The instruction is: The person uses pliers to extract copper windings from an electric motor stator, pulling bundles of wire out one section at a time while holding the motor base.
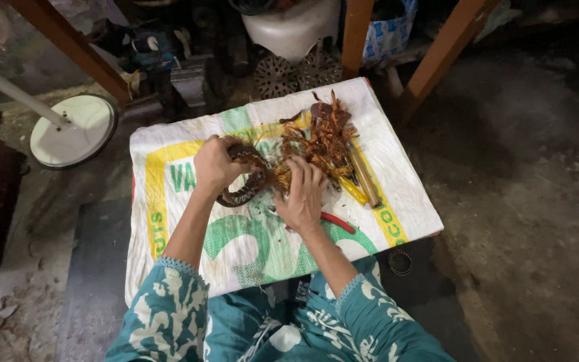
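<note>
A round motor winding ring (241, 194) with copper wire lies on a white woven sack (189, 147) spread on the floor. My left hand (214, 163) grips the ring's upper left rim. My right hand (301, 193) is closed on a clump of tangled copper wire (323, 137) coming off the ring's right side. The loose wire pile spreads up and to the right of both hands. A red-handled tool (338, 222) lies just right of my right wrist, partly hidden under it.
Long brass-coloured tools (363, 175) lie on the sack's right side. A white fan base (74, 131) stands at left, wooden legs (437, 60) and a white tub (293, 27) behind. A small ring (400, 263) lies on the dark mat at right.
</note>
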